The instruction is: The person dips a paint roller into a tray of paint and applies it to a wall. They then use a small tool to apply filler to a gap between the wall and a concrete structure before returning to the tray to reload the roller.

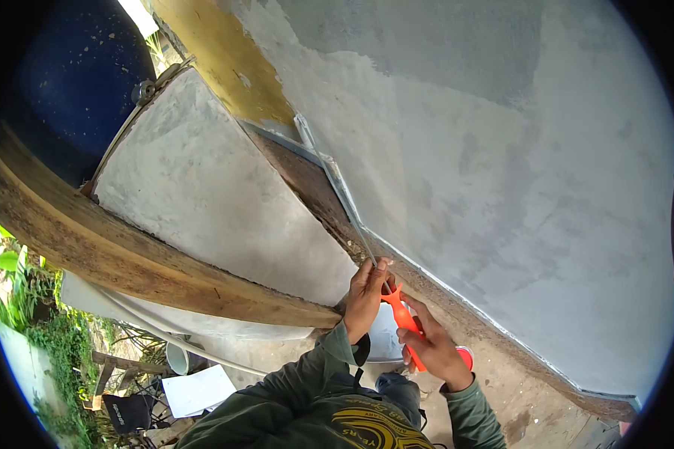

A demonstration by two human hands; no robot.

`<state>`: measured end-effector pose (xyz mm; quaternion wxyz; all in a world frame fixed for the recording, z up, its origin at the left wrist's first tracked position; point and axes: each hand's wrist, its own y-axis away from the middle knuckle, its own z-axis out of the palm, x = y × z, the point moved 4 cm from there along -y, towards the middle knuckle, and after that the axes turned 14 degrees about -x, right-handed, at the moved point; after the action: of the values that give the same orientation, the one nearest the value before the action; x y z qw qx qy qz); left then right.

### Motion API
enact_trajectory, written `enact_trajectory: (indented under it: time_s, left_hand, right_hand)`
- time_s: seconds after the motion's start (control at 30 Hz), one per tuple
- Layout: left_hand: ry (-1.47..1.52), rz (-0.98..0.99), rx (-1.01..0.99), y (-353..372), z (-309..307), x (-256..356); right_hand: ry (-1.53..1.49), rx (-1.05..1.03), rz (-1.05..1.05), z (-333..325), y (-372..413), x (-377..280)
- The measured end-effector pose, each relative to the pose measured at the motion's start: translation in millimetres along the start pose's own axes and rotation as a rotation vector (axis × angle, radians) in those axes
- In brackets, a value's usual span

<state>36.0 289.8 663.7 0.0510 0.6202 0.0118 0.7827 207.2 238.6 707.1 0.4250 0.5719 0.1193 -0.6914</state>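
The handle (405, 320) comes through to me in bright orange, its rod (350, 208) in silvery grey with whitish patches toward the far end. I see the wall (472, 179) as pale grey, blotched with darker grey, beside a mustard-yellow band (236, 56). From here, the panel (195, 179) reads off-white with cloudy grey smudges; the wooden beam (127, 258) shows tan with darker brown streaks. The rounded shape (90, 82) at my upper left is deep blue, freckled with pale specks. I make out a dark green shirt (277, 415) with a yellow print, a white sheet (198, 391) and vivid green plants (56, 374).
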Motion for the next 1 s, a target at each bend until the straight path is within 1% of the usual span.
enact_trajectory:
  time_s: [0.07,0.13,0.2,0.23,0.27,0.3,0.33,0.37,0.4,0.47,0.53,0.67,0.77,0.83,0.97,1.0]
  left_hand:
    - [-0.039,-0.003,-0.007,-0.1,0.5,6.3]
    - [-0.110,0.022,-0.042,-3.1,-7.8,8.3]
    - [-0.220,-0.071,-0.156,-5.5,-20.2,13.0]
    - [-0.235,-0.129,-0.193,-8.9,-38.4,12.2]
    - [-0.359,-0.032,-0.170,-16.4,-60.7,21.3]
    - [-0.609,0.127,-0.078,-27.2,-83.2,42.1]
    - [-0.957,0.210,0.054,-34.0,-96.4,82.1]
    - [-1.093,0.371,0.143,-47.2,-115.5,107.1]
    - [-1.274,0.571,0.201,-60.4,-134.6,131.5]
    - [-1.548,0.703,0.288,-82.2,-158.0,171.2]
    - [-1.759,0.846,0.213,-100.1,-180.3,192.4]
    - [-1.774,0.830,0.254,-113.5,-217.4,206.2]
    - [-1.784,0.833,0.228,-112.5,-224.3,206.2]
    - [-1.783,0.854,0.242,-112.4,-224.2,204.1]
    - [-1.805,0.857,0.238,-113.6,-226.9,201.3]
    - [-1.805,0.853,0.241,-114.8,-228.3,200.3]
  right_hand:
    - [-0.045,-0.080,-0.045,-2.2,-4.4,3.3]
    - [-0.051,-0.068,-0.096,1.1,-8.0,10.4]
    - [-0.067,-0.007,-0.139,3.2,-4.5,8.4]
    - [-0.072,-0.006,-0.134,5.6,-2.7,7.5]
    - [-0.070,-0.016,-0.138,9.7,-1.6,6.6]
    - [-0.071,-0.026,-0.149,12.0,-3.0,5.5]
    - [-0.084,-0.027,-0.155,12.1,-5.8,4.9]
    - [-0.093,-0.034,-0.155,11.8,-9.0,4.9]
    - [-0.103,-0.040,-0.152,10.6,-12.8,6.0]
    - [-0.125,-0.041,-0.150,10.9,-27.9,3.2]
    - [-0.136,-0.043,-0.159,13.0,-46.6,2.1]
    - [-0.114,-0.053,-0.193,19.2,-94.1,-0.7]
    - [-0.049,-0.046,-0.223,22.2,-129.7,-8.3]
    - [0.062,-0.001,-0.320,21.6,-157.7,-9.2]
    - [0.029,-0.022,-0.321,24.0,-210.5,-19.9]
    - [-0.015,-0.046,-0.279,24.8,-219.1,-22.8]
